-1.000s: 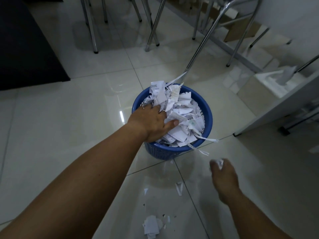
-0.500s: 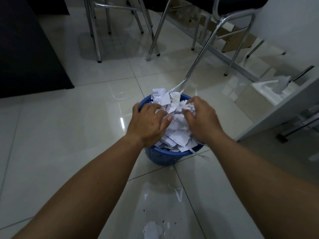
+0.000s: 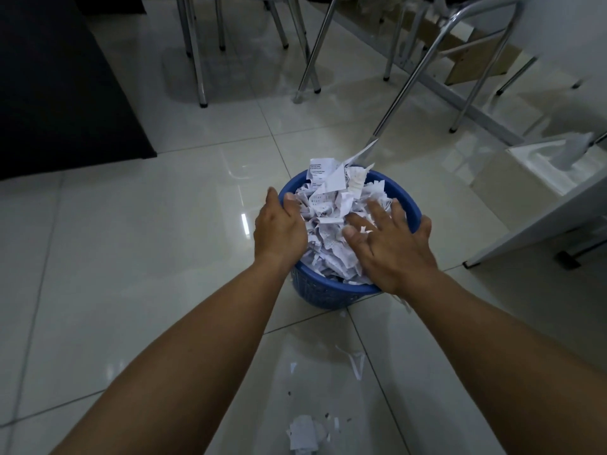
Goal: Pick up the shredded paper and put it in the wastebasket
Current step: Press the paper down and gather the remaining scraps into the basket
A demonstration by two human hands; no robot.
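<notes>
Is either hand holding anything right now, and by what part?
Right hand holds nothing: its fingers lie spread flat on the paper. Left hand sits on the left rim of the basket, thumb inside; a real grip cannot be told.

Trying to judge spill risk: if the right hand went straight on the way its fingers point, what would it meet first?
Probably the shredded paper heaped in the wastebasket: the right hand is spread above it, fingers pointing forward and left across the pile. Whether it touches yet is unclear.
</notes>
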